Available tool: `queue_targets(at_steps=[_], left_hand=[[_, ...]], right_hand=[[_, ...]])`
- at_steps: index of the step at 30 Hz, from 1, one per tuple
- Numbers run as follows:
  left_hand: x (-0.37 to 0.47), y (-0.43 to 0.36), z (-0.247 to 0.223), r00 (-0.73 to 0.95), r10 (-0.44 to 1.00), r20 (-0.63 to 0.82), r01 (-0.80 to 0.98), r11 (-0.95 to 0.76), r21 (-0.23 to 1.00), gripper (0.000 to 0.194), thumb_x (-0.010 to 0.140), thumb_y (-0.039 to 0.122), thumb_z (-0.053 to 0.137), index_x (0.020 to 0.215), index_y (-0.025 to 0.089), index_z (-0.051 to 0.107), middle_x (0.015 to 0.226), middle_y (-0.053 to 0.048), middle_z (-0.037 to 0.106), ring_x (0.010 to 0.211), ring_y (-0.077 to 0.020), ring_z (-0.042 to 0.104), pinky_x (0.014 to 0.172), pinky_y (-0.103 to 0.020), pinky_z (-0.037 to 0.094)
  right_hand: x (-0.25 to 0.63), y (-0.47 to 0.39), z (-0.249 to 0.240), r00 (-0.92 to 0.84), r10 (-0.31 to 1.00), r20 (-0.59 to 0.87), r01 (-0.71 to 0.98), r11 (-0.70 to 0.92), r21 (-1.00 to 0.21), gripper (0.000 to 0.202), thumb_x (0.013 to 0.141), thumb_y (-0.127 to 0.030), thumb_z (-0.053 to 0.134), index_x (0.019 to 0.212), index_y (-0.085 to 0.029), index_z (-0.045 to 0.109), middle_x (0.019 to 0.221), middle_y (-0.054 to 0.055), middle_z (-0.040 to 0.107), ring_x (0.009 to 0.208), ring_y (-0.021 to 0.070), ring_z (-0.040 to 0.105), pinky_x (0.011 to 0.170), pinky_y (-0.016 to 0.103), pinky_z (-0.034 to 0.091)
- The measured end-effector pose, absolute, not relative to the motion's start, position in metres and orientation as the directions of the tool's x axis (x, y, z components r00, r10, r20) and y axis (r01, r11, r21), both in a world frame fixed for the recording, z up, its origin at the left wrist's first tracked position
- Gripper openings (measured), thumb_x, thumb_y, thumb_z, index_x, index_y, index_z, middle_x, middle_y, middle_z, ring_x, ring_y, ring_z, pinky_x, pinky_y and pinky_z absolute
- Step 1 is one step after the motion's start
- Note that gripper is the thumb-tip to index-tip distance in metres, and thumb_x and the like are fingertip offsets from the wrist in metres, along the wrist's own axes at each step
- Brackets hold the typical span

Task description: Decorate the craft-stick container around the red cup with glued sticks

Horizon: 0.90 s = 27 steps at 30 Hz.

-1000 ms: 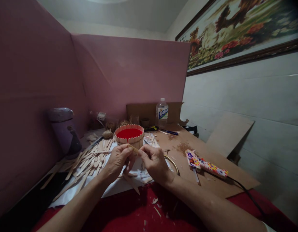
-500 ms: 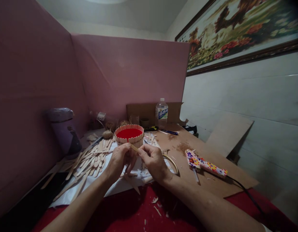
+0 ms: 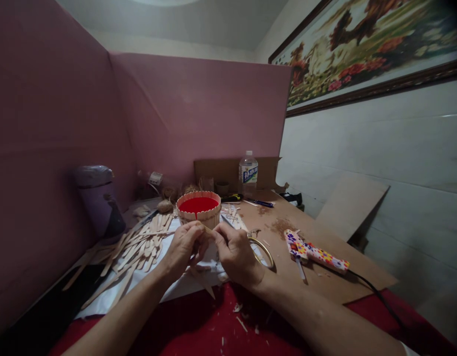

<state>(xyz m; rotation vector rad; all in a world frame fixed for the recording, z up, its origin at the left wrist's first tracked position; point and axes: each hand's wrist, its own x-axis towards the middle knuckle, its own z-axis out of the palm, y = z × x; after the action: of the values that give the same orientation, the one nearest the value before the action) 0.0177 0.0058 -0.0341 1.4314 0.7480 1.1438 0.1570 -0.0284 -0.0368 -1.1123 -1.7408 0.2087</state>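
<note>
My left hand (image 3: 187, 245) pinches one end of a short piece of wooden stick (image 3: 207, 230). The other end of it lies between the thumb and fingers of my right hand (image 3: 236, 252). A thin blade-like tip (image 3: 226, 219) shows just above my right hand; what it belongs to is hidden. Right behind my hands stands a round container (image 3: 199, 217) with wooden sticks around its wall and a red inside. To the left, many flat wooden sticks (image 3: 149, 242) lie in a loose pile on white paper.
A flowered glue gun (image 3: 317, 254) with a cord lies on cardboard (image 3: 325, 287) at the right. A gold ring (image 3: 267, 252) is beside my right hand. Behind stand a plastic bottle (image 3: 248, 175), a blue pen (image 3: 263, 203) and a ball of twine (image 3: 164, 206). A purple cup (image 3: 98, 207) stands left.
My right hand has turned slightly, and a thin blade-like tip now shows above it. The wooden piece has tilted a little between my fingers.
</note>
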Motion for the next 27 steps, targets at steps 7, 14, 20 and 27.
queue_targets(at_steps=[7, 14, 20, 27], left_hand=[[0.0163, 0.0052, -0.0333, 0.363, 0.897, 0.251, -0.123, -0.221, 0.967, 0.033, 0.083, 0.036, 0.047, 0.057, 0.018, 0.04, 0.041, 0.006, 0.045, 0.03, -0.0047, 0.032, 0.032, -0.016, 0.017], [0.0179, 0.0041, -0.0332, 0.376, 0.894, 0.244, -0.15, -0.201, 0.968, 0.026, 0.084, 0.033, 0.046, 0.064, 0.018, 0.044, 0.046, 0.007, 0.045, 0.032, -0.0056, 0.036, 0.031, -0.016, 0.021], [0.0196, 0.0011, -0.0316, 0.371, 0.895, 0.249, -0.148, -0.208, 0.967, 0.03, 0.085, 0.038, 0.048, 0.063, 0.017, 0.044, 0.046, 0.006, 0.045, 0.032, -0.0052, 0.035, 0.031, -0.016, 0.02], [0.0196, 0.0062, -0.0352, 0.357, 0.909, 0.215, -0.2, -0.151, 0.968, 0.021, 0.079, 0.027, 0.049, 0.062, 0.017, 0.044, 0.047, 0.006, 0.047, 0.031, -0.005, 0.035, 0.031, -0.015, 0.02]], right_hand=[[0.1557, -0.0272, -0.0369, -0.024, 0.778, 0.628, 0.542, 0.538, -0.646, 0.023, 0.088, -0.022, 0.047, 0.066, -0.019, 0.054, 0.055, -0.002, 0.055, 0.05, 0.0113, 0.049, 0.051, 0.022, 0.031], [0.1573, -0.0269, -0.0343, -0.036, 0.777, 0.628, 0.558, 0.537, -0.633, 0.022, 0.088, -0.02, 0.044, 0.068, -0.019, 0.053, 0.058, 0.0, 0.059, 0.053, 0.0124, 0.052, 0.052, 0.022, 0.032], [0.1583, -0.0256, -0.0373, -0.045, 0.744, 0.666, 0.627, 0.54, -0.561, 0.022, 0.09, -0.022, 0.042, 0.072, -0.019, 0.054, 0.06, 0.002, 0.061, 0.055, 0.0144, 0.056, 0.054, 0.023, 0.033], [0.1585, -0.026, -0.0382, -0.06, 0.737, 0.673, 0.649, 0.541, -0.534, 0.02, 0.089, -0.022, 0.042, 0.073, -0.019, 0.054, 0.06, 0.002, 0.062, 0.054, 0.015, 0.057, 0.053, 0.024, 0.032]])
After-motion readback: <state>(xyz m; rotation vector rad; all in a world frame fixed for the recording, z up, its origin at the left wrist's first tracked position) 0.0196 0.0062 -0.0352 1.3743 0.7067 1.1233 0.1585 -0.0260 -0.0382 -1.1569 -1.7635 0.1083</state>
